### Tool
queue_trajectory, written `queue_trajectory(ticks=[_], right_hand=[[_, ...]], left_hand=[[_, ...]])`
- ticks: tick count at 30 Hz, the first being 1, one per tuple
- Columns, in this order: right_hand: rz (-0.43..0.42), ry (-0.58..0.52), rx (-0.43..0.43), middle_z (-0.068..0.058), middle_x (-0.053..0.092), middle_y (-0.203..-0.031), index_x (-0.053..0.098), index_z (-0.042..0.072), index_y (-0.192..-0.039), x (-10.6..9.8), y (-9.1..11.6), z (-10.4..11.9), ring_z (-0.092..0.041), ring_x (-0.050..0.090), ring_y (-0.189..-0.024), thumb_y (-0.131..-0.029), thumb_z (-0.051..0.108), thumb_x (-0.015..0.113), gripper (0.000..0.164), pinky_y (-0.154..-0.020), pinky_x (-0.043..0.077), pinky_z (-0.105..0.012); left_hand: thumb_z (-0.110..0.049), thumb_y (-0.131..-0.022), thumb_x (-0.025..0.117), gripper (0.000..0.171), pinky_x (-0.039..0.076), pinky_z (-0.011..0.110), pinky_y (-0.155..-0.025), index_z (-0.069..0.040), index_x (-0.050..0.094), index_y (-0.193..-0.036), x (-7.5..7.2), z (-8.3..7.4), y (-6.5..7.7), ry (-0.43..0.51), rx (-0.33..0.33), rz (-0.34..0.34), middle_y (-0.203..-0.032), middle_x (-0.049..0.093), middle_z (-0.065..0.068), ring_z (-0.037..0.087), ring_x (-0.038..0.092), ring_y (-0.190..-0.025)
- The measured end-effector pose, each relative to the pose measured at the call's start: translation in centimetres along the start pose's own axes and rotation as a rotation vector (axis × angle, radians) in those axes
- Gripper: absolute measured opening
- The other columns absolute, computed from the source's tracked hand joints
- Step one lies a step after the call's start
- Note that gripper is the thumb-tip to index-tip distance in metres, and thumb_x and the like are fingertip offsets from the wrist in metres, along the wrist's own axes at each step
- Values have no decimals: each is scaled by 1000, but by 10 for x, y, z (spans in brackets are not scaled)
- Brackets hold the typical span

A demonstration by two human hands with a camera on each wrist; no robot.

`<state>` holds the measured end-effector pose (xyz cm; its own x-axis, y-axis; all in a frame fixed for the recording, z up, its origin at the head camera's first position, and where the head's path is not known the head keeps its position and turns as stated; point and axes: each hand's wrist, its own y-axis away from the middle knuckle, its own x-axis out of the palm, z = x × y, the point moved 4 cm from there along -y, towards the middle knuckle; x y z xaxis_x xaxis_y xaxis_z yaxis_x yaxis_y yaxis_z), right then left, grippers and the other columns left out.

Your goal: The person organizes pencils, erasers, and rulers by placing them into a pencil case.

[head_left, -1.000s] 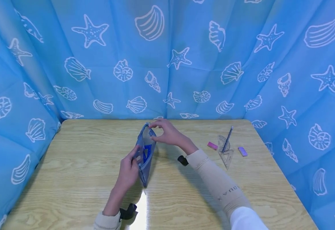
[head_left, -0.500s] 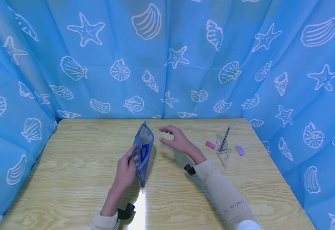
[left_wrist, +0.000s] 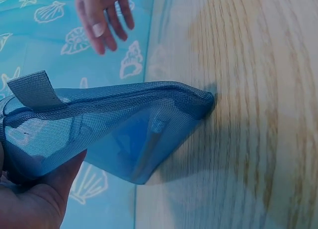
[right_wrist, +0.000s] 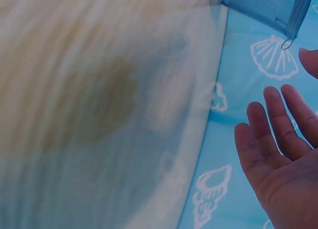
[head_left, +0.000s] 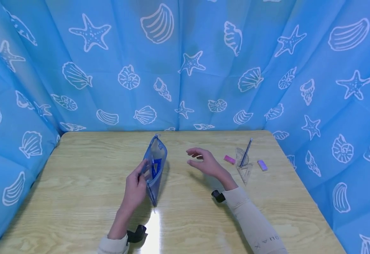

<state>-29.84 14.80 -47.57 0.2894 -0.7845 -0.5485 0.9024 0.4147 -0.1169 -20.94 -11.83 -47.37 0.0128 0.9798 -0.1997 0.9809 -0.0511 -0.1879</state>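
Observation:
My left hand (head_left: 134, 188) grips the near side of a blue mesh pencil pouch (head_left: 161, 152), which stands on edge on the table with its mouth spread. Inside lies a blue set square (head_left: 156, 167). In the left wrist view, a slim stick-like item (left_wrist: 148, 148) shows through the mesh, its kind unclear. My right hand (head_left: 207, 164) hovers over the table to the right of the pouch, holding nothing, its fingers loosely bent. In the right wrist view, a zipper ring (right_wrist: 286, 43) hangs from the pouch's end, apart from the fingers.
Right of my right hand lie a pink eraser (head_left: 229, 159), a purple eraser (head_left: 262, 165), a pencil (head_left: 246, 152) across a clear protractor (head_left: 239, 155), and a clear set square (head_left: 244, 173). A blue shell-print curtain (head_left: 165, 116) surrounds the wooden table (head_left: 86, 183).
My right hand has left the pouch's far rim and moved right, towards the stationery. The left hand still holds the pouch. The whole head view has shifted slightly.

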Motion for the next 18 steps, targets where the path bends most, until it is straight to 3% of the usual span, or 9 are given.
queue_trajectory(ticks=[18], right_hand=[[-36,-16,57,-26,59,-136,55,-6,-138,-33,36,-42,-43,54,-125,-99,11,64,44,-110,47,-60]], left_hand=[[10,-100,26,56,51,47,-109,5,31,-156,-2,-1,3,14,-13,-11,-158,40,23,45,51,-135]])
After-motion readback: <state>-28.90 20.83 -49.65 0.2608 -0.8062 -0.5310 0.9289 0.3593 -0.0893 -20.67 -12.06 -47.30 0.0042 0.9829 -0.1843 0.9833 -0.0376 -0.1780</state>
